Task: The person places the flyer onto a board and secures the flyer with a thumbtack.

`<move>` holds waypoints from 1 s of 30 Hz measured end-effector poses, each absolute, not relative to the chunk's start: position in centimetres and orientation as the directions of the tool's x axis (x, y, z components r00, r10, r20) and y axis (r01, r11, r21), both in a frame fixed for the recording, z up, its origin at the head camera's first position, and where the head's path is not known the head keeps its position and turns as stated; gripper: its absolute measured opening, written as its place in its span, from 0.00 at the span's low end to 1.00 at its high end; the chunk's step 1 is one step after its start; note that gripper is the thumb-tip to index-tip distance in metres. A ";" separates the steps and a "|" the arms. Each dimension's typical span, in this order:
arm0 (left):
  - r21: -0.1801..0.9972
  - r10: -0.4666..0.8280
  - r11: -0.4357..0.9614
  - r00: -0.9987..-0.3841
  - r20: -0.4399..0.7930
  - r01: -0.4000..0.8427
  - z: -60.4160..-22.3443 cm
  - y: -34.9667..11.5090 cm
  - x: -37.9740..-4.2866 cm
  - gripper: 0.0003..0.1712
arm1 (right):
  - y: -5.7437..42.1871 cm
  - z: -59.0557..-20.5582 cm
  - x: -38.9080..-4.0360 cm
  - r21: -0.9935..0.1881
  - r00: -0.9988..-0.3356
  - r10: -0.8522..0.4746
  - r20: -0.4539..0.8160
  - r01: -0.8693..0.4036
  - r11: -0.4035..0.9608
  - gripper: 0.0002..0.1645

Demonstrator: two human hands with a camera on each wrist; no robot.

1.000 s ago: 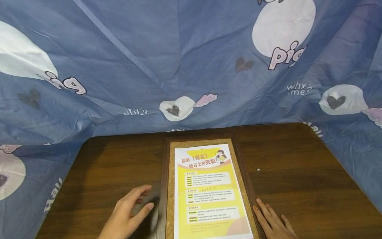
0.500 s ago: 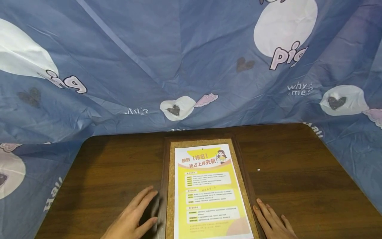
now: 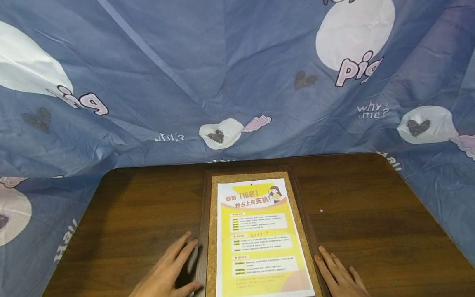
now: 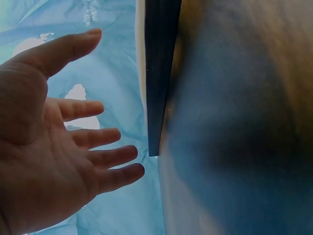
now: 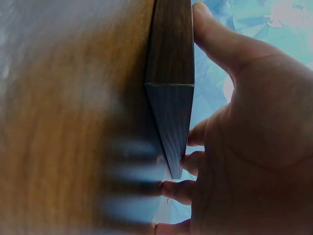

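A framed cork board (image 3: pixel 213 231) lies on the table with a yellow and white printed poster (image 3: pixel 259 247) on it. A small dark pin (image 3: pixel 251 185) shows at the poster's top. My left hand (image 3: pixel 167 268) is spread beside the board's left edge, its thumb tip right at the frame. In the left wrist view the left palm (image 4: pixel 49 152) faces the dark frame side (image 4: pixel 161 73) with nothing in it. My right hand (image 3: pixel 339 276) lies along the right edge, fingers extended. The right wrist view has the right thumb (image 5: pixel 215 39) against the frame (image 5: pixel 171 49).
The dark wooden table (image 3: pixel 148 206) extends on both sides of the board. A tiny white object (image 3: pixel 321 210) lies to the board's right. A blue printed cloth (image 3: pixel 167 82) hangs behind the table.
My left hand has shifted toward the board's left edge, its fingers straightening and its thumb coming to the frame. The right hand and the board have stayed in place.
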State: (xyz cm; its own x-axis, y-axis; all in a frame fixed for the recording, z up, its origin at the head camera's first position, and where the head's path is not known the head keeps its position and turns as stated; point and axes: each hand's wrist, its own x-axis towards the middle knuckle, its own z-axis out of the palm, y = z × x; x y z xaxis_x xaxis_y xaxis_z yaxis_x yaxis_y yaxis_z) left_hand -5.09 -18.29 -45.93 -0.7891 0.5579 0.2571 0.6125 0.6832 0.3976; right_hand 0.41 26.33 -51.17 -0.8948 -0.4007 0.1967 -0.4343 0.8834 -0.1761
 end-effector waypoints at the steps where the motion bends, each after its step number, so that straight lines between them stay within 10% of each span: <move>1: 0.406 0.562 0.678 -0.789 0.250 0.612 -46.1 -18.3 -5.1 0.52 | 26.3 -51.2 0.4 -0.174 -0.894 -0.401 0.198 -0.435 0.884 0.70; 30: 0.500 0.683 0.624 -0.730 0.023 0.600 -47.8 -18.5 -5.3 0.60 | 26.5 -51.2 0.4 -0.180 -0.900 -0.399 0.173 -0.427 0.886 0.74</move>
State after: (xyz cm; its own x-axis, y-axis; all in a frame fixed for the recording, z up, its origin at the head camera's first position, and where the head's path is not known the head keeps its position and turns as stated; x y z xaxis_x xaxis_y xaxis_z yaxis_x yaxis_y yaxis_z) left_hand -5.26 -18.48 -47.81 -0.7296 0.6835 0.0228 0.6002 0.6239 0.5005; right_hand 0.37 26.46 -51.24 -0.9005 -0.3989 0.1732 -0.4272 0.8861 -0.1801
